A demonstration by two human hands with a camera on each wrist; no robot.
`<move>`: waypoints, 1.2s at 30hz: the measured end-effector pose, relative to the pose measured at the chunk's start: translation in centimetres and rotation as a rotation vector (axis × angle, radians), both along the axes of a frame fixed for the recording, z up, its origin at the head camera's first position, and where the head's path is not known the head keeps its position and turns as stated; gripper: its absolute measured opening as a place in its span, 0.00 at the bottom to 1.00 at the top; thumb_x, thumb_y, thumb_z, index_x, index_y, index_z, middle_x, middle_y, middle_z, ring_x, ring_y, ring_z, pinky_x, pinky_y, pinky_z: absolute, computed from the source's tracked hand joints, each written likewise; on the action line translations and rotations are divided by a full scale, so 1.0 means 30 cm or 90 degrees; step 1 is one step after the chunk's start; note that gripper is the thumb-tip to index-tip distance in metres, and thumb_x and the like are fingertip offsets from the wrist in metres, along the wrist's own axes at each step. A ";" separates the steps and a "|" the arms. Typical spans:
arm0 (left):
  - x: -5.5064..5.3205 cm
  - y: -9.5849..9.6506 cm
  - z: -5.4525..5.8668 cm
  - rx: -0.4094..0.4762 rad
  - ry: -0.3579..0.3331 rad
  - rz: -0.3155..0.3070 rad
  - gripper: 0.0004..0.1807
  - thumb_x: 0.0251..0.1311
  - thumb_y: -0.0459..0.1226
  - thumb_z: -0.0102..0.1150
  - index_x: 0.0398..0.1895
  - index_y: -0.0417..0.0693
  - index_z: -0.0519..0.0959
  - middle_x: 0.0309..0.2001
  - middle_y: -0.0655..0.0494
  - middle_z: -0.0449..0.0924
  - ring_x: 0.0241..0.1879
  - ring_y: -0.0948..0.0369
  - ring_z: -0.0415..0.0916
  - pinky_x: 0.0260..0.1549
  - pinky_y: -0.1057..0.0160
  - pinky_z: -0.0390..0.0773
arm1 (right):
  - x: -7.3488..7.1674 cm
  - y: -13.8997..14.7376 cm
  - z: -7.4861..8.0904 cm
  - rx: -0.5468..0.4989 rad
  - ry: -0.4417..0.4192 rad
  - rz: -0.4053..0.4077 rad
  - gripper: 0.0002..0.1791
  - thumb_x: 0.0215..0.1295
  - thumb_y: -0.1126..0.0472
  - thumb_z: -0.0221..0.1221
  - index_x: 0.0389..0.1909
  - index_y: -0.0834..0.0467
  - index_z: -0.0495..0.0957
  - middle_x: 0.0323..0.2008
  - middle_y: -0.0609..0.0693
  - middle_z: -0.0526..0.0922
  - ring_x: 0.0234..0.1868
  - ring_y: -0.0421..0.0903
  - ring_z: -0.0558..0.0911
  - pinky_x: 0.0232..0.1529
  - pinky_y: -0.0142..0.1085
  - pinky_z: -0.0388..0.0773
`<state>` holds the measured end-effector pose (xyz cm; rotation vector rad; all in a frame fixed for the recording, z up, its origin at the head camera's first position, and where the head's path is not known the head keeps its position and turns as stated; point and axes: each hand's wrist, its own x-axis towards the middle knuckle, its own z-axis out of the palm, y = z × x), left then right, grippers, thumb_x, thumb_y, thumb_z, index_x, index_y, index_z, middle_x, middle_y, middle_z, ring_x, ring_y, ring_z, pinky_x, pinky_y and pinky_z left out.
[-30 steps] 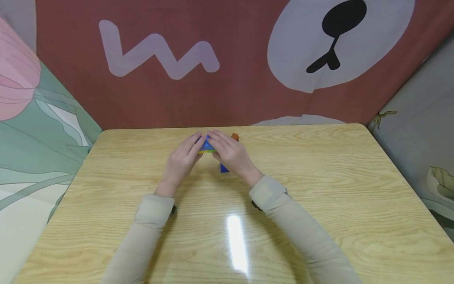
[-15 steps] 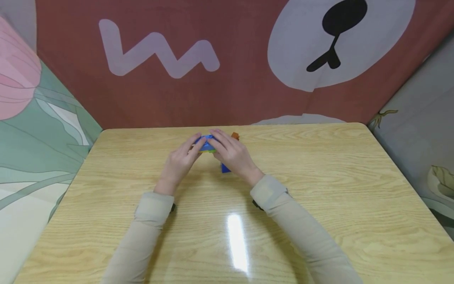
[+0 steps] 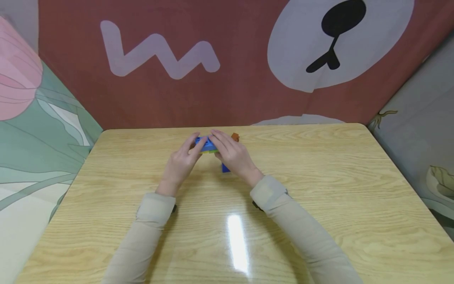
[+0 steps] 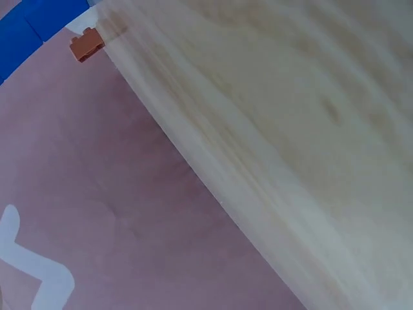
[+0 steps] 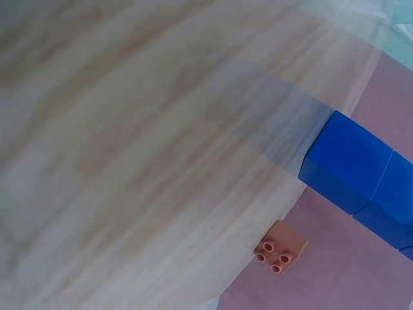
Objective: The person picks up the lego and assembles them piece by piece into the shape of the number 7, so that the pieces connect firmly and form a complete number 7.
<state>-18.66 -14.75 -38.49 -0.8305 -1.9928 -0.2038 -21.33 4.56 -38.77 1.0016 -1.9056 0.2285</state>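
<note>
Near the far side of the table, both hands hold a blue toy-brick piece (image 3: 208, 146) from its two sides. A thin yellow and green layer shows along its lower edge. My left hand (image 3: 180, 162) grips the left end between thumb and fingers. At the right end, the fingers of my right hand (image 3: 235, 156) lie over the top and partly hide it. Neither wrist view shows the hands. Below the right hand, a dark blue brick (image 3: 226, 168) is partly covered; the right wrist view has seamed blue bricks (image 5: 355, 165) beside the table edge.
An orange-brown studded brick (image 3: 235, 137) sits behind the right hand near the far table edge; both wrist views show this orange-brown brick (image 4: 87, 45) too. A red-brown printed cloth (image 3: 244, 94) rises behind the wooden table (image 3: 319, 177).
The held blue piece has turned slightly and shifted a little to the right, so more of its top shows. Both hands keep their grip, and the right fingers have moved slightly right.
</note>
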 end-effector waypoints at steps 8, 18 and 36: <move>-0.008 -0.002 0.002 -0.015 0.051 -0.001 0.27 0.45 0.32 0.68 0.52 0.41 0.72 0.47 0.39 0.79 0.41 0.47 0.82 0.32 0.59 0.85 | -0.002 0.003 -0.002 -0.007 0.005 0.008 0.25 0.54 0.62 0.69 0.53 0.63 0.77 0.53 0.57 0.82 0.54 0.49 0.82 0.50 0.34 0.82; -0.021 0.007 0.012 -0.025 0.099 -0.016 0.12 0.67 0.34 0.50 0.50 0.41 0.77 0.44 0.43 0.82 0.45 0.50 0.81 0.49 0.58 0.82 | -0.004 0.011 0.003 -0.013 0.035 0.012 0.26 0.51 0.59 0.70 0.52 0.62 0.78 0.52 0.56 0.83 0.53 0.49 0.83 0.54 0.34 0.80; -0.027 0.011 0.011 -0.020 0.095 -0.037 0.14 0.56 0.34 0.63 0.45 0.37 0.78 0.41 0.43 0.83 0.42 0.49 0.82 0.45 0.56 0.83 | -0.012 0.025 0.003 0.021 0.067 0.009 0.26 0.52 0.58 0.70 0.52 0.62 0.78 0.52 0.56 0.83 0.53 0.48 0.83 0.53 0.34 0.81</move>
